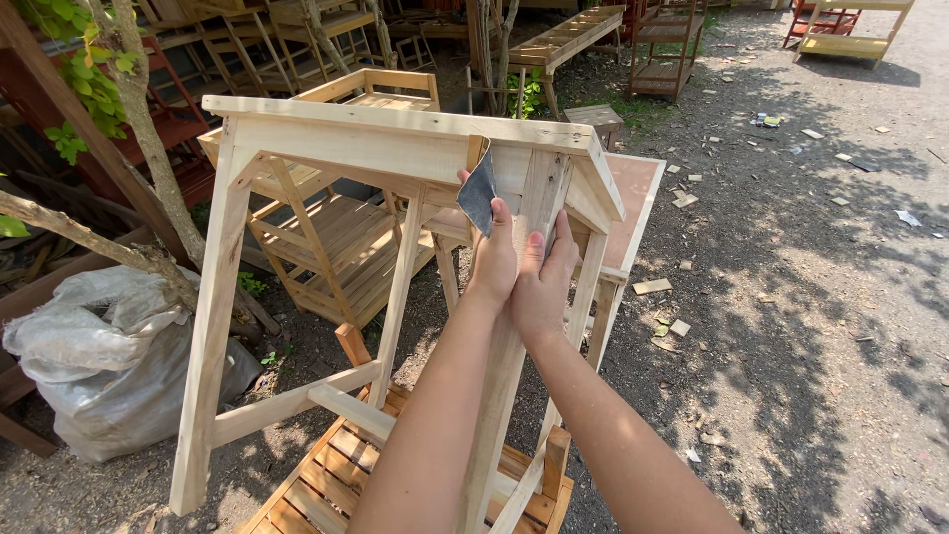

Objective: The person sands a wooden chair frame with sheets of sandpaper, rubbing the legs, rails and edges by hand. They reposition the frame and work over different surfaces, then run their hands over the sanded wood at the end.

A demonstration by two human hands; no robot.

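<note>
A bare wooden frame (326, 148) of pale planks stands tipped up in front of me, its legs slanting down to a slatted wooden shelf (326, 485) on the ground. My left hand (491, 259) presses a dark grey sheet of sandpaper (478, 193) against the frame's upright right leg (539, 198). My right hand (547, 279) lies flat on the same leg, right beside the left hand, thumbs touching.
A grey filled sack (104, 346) lies at the left by a thin tree trunk (148, 129). More slatted wooden racks (346, 247) stand behind the frame. Wood scraps (652, 287) litter the dirt ground on the right. Further racks stand at the back.
</note>
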